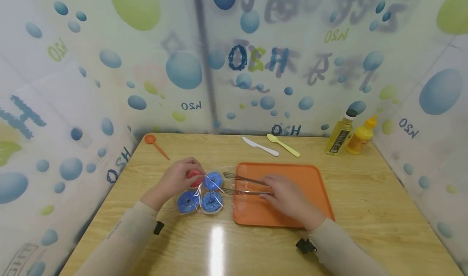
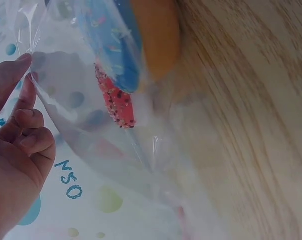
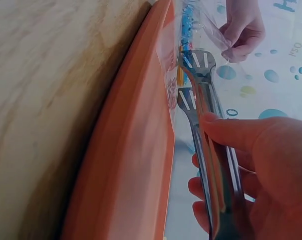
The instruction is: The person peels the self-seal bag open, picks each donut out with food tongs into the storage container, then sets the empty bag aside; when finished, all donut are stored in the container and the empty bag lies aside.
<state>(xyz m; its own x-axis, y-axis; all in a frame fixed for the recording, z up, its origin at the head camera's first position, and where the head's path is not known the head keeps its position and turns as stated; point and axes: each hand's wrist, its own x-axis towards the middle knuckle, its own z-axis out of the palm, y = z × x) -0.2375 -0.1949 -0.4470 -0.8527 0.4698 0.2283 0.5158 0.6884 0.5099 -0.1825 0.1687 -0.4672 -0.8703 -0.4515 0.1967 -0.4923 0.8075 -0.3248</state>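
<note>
Shiny slotted tongs (image 3: 218, 165), clear glossy bag (image 2: 115, 145)

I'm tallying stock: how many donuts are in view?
4: a red donut, partly hidden by the left hand; a blue donut to its right; and, nearer the person, two more blue donuts, one at left, one at right.

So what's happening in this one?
A person's left grip pinches a clear plastic bag holding three blue donuts and one red donut, on the table. The right grip holds metal tongs spread open across the orange tray's edge, tips close to the donuts. Whether the tips are inside the bag is unclear. No donut is on the tray.
</note>
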